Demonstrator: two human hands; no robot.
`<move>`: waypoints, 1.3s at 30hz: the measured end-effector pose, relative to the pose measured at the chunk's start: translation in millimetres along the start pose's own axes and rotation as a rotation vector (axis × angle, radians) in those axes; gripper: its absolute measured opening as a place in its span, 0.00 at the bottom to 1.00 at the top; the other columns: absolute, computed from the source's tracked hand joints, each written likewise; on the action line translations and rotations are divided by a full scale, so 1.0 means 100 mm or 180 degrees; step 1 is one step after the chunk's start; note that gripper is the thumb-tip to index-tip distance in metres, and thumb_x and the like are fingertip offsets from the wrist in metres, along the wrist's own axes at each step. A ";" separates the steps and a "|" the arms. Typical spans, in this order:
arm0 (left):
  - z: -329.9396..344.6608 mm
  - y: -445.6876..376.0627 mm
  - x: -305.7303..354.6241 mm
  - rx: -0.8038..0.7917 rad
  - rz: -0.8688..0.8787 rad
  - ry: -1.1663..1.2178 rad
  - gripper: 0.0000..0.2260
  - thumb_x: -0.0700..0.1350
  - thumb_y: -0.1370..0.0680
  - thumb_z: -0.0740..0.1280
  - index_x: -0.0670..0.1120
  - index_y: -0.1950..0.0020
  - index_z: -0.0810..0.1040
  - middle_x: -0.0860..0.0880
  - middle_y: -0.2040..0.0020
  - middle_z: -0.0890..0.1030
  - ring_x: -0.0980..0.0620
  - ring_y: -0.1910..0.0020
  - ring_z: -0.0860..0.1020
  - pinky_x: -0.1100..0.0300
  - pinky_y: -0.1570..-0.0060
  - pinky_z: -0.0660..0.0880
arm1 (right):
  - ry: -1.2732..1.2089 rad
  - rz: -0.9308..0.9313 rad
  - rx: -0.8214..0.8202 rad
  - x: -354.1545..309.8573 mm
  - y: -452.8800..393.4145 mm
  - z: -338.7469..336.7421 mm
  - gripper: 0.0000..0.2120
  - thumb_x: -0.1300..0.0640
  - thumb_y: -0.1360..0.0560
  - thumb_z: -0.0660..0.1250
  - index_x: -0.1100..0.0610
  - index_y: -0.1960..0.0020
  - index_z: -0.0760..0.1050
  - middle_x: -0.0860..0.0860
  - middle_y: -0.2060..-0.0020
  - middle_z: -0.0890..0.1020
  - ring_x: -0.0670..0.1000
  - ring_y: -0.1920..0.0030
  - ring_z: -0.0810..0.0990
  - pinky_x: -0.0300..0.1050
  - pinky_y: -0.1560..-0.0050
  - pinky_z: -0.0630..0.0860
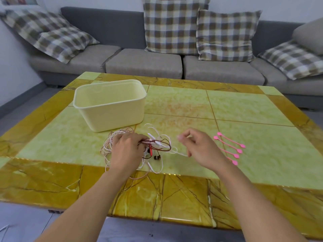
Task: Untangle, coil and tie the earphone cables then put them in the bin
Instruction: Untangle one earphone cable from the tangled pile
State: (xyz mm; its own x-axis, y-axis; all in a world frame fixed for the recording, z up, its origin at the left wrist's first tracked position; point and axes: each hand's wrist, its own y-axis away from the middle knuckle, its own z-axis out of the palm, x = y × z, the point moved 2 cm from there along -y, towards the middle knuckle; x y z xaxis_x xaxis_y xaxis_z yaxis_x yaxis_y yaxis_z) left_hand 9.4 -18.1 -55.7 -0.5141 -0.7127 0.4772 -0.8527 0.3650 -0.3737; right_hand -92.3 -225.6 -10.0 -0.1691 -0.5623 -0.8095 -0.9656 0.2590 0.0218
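Observation:
A tangle of earphone cables (157, 145), white, pale pink and dark red-brown, lies on the green and yellow table (227, 110) in front of a cream plastic bin (111, 112). My left hand (125, 149) rests on the left part of the tangle, its fingers curled round the dark red cable. My right hand (199, 147) hovers to the right of the pile with fingers loosely curled; a thin white cable runs up to it, but whether the fingers pinch it is unclear. The bin looks empty.
Several pink cable ties (230, 147) lie in a row on the table right of my right hand. A grey sofa (145, 65) with checked cushions stands behind the table. White cable ends lie on the floor (5, 229) at lower left.

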 end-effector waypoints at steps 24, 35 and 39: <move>0.11 0.04 0.11 -0.0470 -0.0285 0.1075 0.15 0.48 0.14 0.58 0.55 0.60 0.74 0.56 0.65 0.80 0.46 0.56 0.76 0.51 0.57 0.69 | -0.2508 0.0779 0.0266 -0.04 -0.06 0.19 0.07 0.51 0.25 0.74 0.53 0.56 0.81 0.51 0.54 0.87 0.49 0.52 0.82 0.47 0.50 0.73; 0.09 0.03 0.12 -0.0868 -0.0580 0.0610 0.35 0.75 0.24 0.46 0.51 0.61 0.81 0.52 0.65 0.83 0.57 0.54 0.79 0.45 0.28 0.63 | -0.2515 0.0881 0.0879 0.07 -0.06 0.15 0.11 0.50 0.18 0.66 0.58 0.53 0.75 0.55 0.59 0.87 0.55 0.63 0.86 0.44 0.65 0.79; 0.13 0.04 0.13 -0.1007 -0.0391 0.0191 0.36 0.83 0.32 0.47 0.58 0.53 0.80 0.59 0.63 0.82 0.63 0.50 0.78 0.46 0.21 0.45 | -0.2355 0.0925 0.1038 0.12 -0.07 0.09 0.12 0.48 0.16 0.61 0.56 0.52 0.71 0.54 0.60 0.87 0.51 0.73 0.80 0.41 0.74 0.73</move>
State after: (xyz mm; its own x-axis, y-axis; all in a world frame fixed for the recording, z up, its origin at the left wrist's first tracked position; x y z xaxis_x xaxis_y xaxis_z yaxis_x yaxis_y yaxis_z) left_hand 0.5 -33.8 -61.6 -0.4024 -0.7297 0.5528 -0.8901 0.4530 -0.0499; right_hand -85.8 -227.0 -25.5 -0.1194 0.1887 -0.9748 -0.7798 0.5899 0.2097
